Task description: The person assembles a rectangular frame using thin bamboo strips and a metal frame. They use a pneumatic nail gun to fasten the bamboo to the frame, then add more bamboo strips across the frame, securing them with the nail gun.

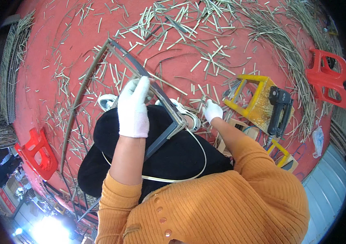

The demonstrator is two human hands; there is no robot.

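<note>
Across red floor point(69, 24), scattered strips point(196, 66), yellow stool point(262, 106) near right grip point(212, 111), closure unclear, left grip point(134, 109) clamped on dark frame point(160, 140)

1. The left hand point(134, 106) is at the angled frame point(165, 99), which stretches over the lap.
2. The right hand point(212, 110) is low, just left of a stool point(259, 106).
3. A nail gun point(279, 106) sits at that stool's right side.
4. Cut strips point(150, 22) lie across the floor point(38, 44) ahead.
5. Long stalks point(284, 40) lie front right, beside another stool point(327, 79); a third stool point(40, 156) stands left.
</note>
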